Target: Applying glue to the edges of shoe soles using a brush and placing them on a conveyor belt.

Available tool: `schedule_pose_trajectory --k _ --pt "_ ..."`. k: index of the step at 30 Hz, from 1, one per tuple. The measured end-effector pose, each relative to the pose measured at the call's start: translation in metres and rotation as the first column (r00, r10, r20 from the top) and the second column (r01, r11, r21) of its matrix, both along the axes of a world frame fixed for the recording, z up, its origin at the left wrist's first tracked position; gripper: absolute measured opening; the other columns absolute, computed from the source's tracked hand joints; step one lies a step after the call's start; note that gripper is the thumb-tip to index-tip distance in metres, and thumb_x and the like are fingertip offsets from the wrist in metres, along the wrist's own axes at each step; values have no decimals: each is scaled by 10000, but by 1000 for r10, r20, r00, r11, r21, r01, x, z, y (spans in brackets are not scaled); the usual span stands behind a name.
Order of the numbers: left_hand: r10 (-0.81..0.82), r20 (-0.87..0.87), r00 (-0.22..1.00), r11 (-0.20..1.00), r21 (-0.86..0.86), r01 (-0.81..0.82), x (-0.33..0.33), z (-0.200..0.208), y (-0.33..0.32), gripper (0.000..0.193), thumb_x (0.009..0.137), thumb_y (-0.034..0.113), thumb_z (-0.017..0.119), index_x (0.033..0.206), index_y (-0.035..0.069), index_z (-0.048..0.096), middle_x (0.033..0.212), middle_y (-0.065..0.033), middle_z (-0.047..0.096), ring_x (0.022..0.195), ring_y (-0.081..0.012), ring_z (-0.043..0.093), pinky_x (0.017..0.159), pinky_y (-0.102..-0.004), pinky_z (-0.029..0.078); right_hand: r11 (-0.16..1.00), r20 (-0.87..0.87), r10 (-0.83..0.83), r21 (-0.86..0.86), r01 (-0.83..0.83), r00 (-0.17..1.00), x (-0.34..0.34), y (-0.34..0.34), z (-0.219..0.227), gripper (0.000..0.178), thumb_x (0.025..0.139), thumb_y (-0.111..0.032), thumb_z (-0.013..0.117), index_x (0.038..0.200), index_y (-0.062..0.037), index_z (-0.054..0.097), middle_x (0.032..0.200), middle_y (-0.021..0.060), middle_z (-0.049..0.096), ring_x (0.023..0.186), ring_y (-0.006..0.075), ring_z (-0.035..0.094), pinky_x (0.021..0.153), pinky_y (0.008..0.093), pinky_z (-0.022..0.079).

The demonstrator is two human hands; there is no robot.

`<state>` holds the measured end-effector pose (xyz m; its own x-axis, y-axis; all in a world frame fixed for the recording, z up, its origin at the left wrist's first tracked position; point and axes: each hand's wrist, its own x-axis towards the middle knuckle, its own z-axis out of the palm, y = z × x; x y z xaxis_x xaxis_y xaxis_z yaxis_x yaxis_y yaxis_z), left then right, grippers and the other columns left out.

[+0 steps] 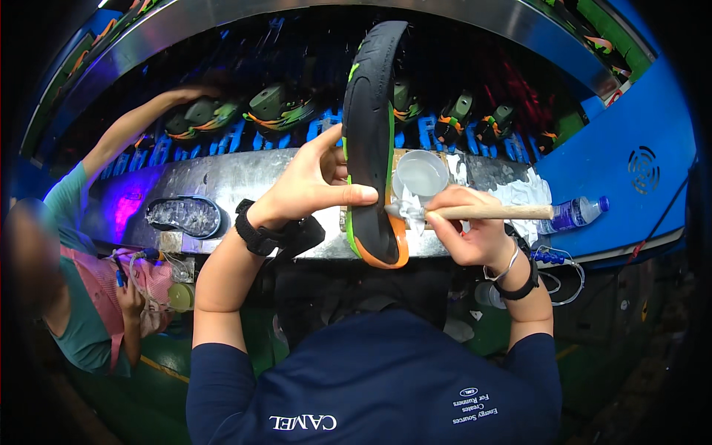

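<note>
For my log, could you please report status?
Left hand holding long black, orange-edged shoe sole. Right hand holding pale wooden-handled tool. Translucent round cup close by.

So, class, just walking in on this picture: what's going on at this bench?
A person's left hand holds a black, green and orange shoe sole upright. The right hand grips a wooden-handled tool, its whitish tip at the sole's lower right edge; firm contact is hard to confirm. A bowl of cloudy liquid sits just beyond. At left, a co-worker's arm reaches toward a row of shoes.
</note>
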<state>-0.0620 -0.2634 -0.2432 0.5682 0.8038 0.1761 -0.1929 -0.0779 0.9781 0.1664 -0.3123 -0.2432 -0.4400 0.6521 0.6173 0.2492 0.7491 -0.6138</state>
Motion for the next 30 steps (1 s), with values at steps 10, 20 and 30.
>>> schedule_pose_trajectory --k 10,20,30 --pt "-108 10 994 991 -78 109 0 -3 -13 726 664 1 675 1262 -6 263 1040 -119 533 895 -134 542 773 -255 450 969 -5 -152 195 150 988 0 22 20 85 680 45 583 749 2 556 660 55 556 434 78 427 386 196 321" --pt "-162 -32 986 978 -136 156 6 4 -22 763 667 -6 674 1285 -7 227 1107 -142 499 984 -181 518 848 -300 430 912 -54 -247 323 251 967 -1 29 31 80 676 62 585 737 15 564 685 60 565 486 103 468 419 206 360" --pt "-19 -84 996 1000 8 20 5 8 -9 758 645 67 719 1258 -22 281 1010 -125 549 888 -157 551 788 -276 445 986 6 -74 152 72 997 -4 -4 7 71 653 54 594 689 0 563 718 90 581 585 202 572 495 261 449"
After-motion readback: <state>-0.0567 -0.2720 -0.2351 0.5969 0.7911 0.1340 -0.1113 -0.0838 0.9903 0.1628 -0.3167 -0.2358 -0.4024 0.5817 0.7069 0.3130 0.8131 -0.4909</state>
